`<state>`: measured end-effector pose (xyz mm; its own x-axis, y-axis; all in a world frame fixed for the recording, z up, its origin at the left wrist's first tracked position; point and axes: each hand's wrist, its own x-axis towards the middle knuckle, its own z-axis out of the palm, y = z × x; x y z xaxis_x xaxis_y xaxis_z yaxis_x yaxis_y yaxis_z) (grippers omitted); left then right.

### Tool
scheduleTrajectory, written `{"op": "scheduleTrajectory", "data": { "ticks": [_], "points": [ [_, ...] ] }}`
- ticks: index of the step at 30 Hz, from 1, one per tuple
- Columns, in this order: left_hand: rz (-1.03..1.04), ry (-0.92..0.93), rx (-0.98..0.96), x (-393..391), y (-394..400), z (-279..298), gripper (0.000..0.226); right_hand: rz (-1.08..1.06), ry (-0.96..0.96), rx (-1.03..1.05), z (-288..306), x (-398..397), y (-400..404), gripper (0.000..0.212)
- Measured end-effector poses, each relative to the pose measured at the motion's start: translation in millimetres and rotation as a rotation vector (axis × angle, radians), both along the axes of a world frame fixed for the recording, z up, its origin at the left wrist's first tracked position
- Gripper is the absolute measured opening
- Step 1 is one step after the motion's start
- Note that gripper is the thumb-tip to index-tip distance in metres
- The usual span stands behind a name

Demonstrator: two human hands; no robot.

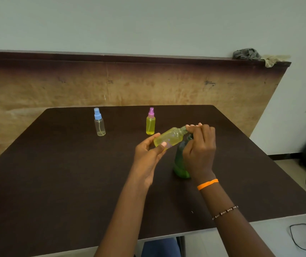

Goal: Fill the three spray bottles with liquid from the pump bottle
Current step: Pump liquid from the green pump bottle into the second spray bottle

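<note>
- The left hand (149,154) grips a yellow bottle (168,138) round its lower body, thumb on the near side and fingers curled behind; the bottle is lifted off the table (55,173) and tilted, neck pointing up and right.
- The right hand (200,145) is curled, its fingertips (193,127) pinching at the neck of the yellow bottle; what sits between those fingers is hidden, so whether it is a cap or the bare thread cannot be told.
- The same right hand lies over the top of the green pump bottle (180,164), which stands upright on the table just under and behind the wrist; its pump head is covered and contact there cannot be judged.
- Spray bottles, counted: three. One is held, two stand on the table farther back.
- The blue-capped bottle (99,122) stands at the far left, clear, with only a little liquid at its bottom.
- The pink-capped bottle (150,122) stands to its right, filled yellow nearly to the shoulder, near the held bottle but apart from it.
- Pump bottles: one.
- On the right arm: one orange band (207,184) at the wrist and one beaded bracelet (225,212) lower on the forearm.
- Two crumpled cloths (246,53) lie on the ledge behind the table, at the right end.
</note>
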<state>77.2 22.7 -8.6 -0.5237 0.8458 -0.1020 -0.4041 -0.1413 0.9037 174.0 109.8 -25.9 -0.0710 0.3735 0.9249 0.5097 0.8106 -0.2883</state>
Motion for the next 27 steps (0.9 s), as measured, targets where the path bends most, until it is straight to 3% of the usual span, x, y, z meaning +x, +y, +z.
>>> {"op": "scheduleTrajectory", "data": {
  "ticks": [7, 13, 21, 27],
  "points": [
    [-0.012, -0.026, 0.024, 1, 0, 2, 0.04, -0.013, -0.118, -0.069, 24, 6, -7, 0.03],
    [-0.031, -0.018, 0.002, 0, 1, 1, 0.042, -0.058, -0.02, -0.019, 6, 0, -3, 0.029],
    [-0.034, -0.024, 0.003, -1, -1, 1, 0.041, -0.037, -0.105, -0.086, 25, 2, -10, 0.032],
    [-0.035, -0.015, 0.005, -2, -1, -1, 0.04, -0.063, -0.022, -0.027, 4, 0, -11, 0.033]
  ]
}}
